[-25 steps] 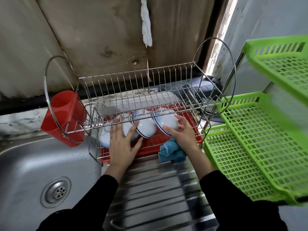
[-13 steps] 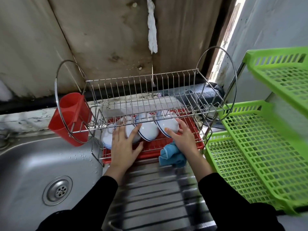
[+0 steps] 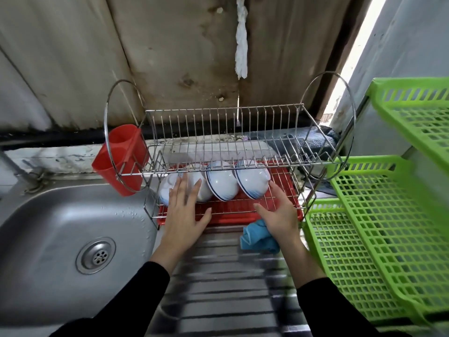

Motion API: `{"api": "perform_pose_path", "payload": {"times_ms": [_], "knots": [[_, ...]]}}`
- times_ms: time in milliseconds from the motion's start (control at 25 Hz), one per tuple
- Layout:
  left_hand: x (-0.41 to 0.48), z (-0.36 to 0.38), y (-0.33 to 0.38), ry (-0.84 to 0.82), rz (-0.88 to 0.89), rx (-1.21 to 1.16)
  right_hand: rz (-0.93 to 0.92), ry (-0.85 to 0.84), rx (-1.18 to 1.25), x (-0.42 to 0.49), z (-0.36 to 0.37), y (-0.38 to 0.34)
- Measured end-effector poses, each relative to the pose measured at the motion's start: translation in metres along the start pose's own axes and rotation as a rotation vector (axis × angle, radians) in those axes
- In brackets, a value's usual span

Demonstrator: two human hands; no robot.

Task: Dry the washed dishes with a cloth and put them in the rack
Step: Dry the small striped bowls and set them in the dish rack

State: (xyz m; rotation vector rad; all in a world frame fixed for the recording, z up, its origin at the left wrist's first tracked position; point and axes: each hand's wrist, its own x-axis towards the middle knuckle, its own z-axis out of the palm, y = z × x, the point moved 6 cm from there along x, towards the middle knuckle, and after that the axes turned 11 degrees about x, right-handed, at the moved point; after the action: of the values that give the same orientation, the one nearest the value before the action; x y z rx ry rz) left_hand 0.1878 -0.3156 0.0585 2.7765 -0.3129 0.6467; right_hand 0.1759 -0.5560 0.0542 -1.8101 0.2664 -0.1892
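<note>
While both hands sit at the front of the wire rack, I count three white, blue-rimmed bowls on its lower tier. They're tipped on their sides in a row above the red drip tray.

Left bowl is partly behind the left hand. That hand is released, fingers straight and laid against the bowl, slightly motion-blurred.

Middle bowl sits just beside it, no hand on it.

Right bowl: the forefinger of the right hand meets its right rim. Right hand is grasping the blue cloth, bunched under the palm, thumb and forefinger stretched out. Cloth is over the steel drainboard, just in front of the tray.

Red cutlery cup hangs on the rack's left end. Sink is on the left, green plastic shelves on the right.
</note>
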Motion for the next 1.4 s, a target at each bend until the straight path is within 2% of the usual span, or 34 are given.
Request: {"api": "perform_pose_path", "payload": {"times_ms": [120,200,360,600,680,760,840,920,1080,1240,1400], "knots": [[-0.018,-0.013,-0.004,0.023,-0.052,0.022,-0.049,0.051,-0.044,-0.019,-0.002,-0.007],[-0.035,-0.022,-0.013,0.016,-0.104,0.024,-0.087,0.013,-0.046,-0.032,0.009,-0.014],[-0.068,-0.048,-0.039,0.029,-0.170,0.043,-0.147,-0.184,-0.001,-0.057,0.054,-0.033],[-0.128,-0.104,-0.107,-0.032,-0.349,0.170,-0.266,-0.401,-0.099,-0.106,0.152,-0.063],[-0.153,-0.125,-0.137,-0.052,-0.395,0.205,-0.203,-0.544,-0.045,-0.130,0.191,-0.071],[-0.183,-0.149,-0.165,-0.071,-0.434,0.239,-0.059,-0.708,0.069,-0.160,0.235,-0.078],[-0.214,-0.174,-0.191,-0.072,-0.487,0.248,0.107,-0.812,0.208,-0.194,0.274,-0.082],[-0.244,-0.200,-0.218,-0.062,-0.529,0.269,0.162,-0.881,0.223,-0.232,0.310,-0.088],[-0.306,-0.250,-0.271,-0.063,-0.641,0.339,-0.055,-0.952,0.129,-0.300,0.378,-0.118],[-0.352,-0.288,-0.315,-0.023,-0.721,0.367,-0.427,-0.860,-0.070,-0.346,0.437,-0.156],[-0.379,-0.307,-0.355,0.025,-0.794,0.390,-0.536,-0.886,-0.095,-0.374,0.490,-0.179]]}}
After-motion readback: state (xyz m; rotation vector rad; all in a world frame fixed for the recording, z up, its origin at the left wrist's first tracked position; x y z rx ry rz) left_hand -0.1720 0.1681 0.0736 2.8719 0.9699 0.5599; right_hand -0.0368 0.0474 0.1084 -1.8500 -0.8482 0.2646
